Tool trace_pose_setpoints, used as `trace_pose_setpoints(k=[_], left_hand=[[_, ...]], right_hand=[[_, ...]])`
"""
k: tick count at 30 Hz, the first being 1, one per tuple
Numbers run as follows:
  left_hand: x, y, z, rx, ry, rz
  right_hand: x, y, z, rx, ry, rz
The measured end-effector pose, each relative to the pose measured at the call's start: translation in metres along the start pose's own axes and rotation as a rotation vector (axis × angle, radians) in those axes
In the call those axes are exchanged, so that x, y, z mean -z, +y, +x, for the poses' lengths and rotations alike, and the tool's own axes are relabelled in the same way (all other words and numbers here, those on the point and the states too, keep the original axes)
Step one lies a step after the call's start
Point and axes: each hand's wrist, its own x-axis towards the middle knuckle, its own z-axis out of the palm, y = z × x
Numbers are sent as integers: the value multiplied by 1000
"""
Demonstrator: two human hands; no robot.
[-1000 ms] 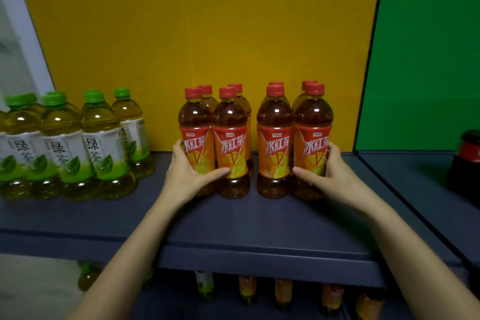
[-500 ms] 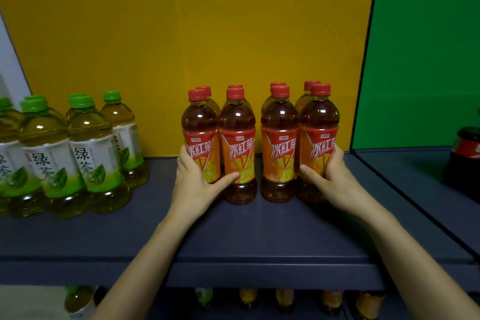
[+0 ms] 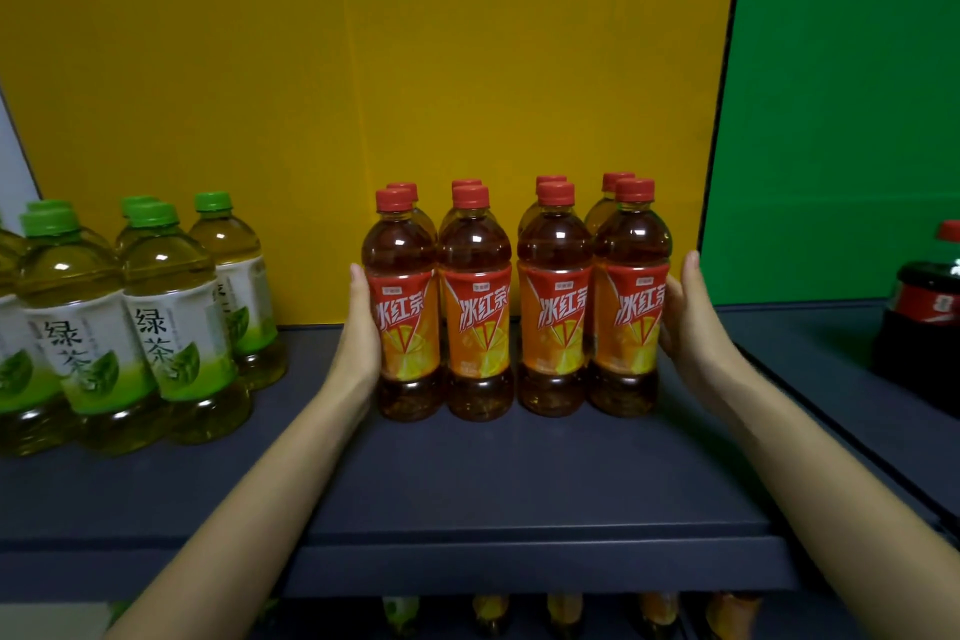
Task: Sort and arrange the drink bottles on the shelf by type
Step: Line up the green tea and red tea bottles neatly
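Several red-capped iced black tea bottles (image 3: 480, 307) with orange labels stand in two tight rows at the middle of the dark grey shelf (image 3: 519, 483). My left hand (image 3: 361, 327) lies flat, fingers up, against the side of the leftmost front bottle. My right hand (image 3: 685, 322) presses flat against the rightmost front bottle in the same way. Neither hand wraps around a bottle. Several green-capped green tea bottles (image 3: 166, 317) stand grouped at the left of the shelf, apart from the red ones.
A dark cola bottle (image 3: 930, 307) with a red label stands on the neighbouring shelf section at the right edge. A yellow back panel (image 3: 363, 68) and a green panel (image 3: 841, 94) close the back. More bottles (image 3: 563, 611) show on the shelf below.
Both hands slid from gripping the lower fronts of the outer bottles to lying flat on their sides. The gap in the middle of the red bottle group has narrowed.
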Motion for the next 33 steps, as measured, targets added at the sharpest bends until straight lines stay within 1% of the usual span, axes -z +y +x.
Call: trace_pose_setpoints(k=[4,7,11,16,18,21,23,25,27,29,31,33], left_hand=[[-5,-2,5,6,-14,-63],[-4,-5,6,5,-31,-105],[-3,-5,6,15,-20,-91],[1,-1,-1,18,12,17],[8,5,-9,24,44,99],[31,13,-25,26,139,276],[49,22,-46,-53,159,372],[67,32,-75,-140,160,508],[88,40,-106,-188,177,726],[108,48,-135,-184,246,966],[123,53,-163,-176,329,1129],[136,58,-189,-164,401,1251]], right_hand=[[-14,-1,1,-27,31,82],[-16,2,3,-5,44,91],[-16,3,5,-9,45,111],[-7,3,-7,-27,52,51],[8,3,-14,-3,81,-40],[26,3,-25,79,196,-221],[39,10,-40,141,214,-314],[42,13,-55,198,163,-403],[35,14,-62,248,109,-458],[19,14,-67,288,27,-481],[-8,12,-73,328,-75,-500],[-40,6,-81,410,-187,-500]])
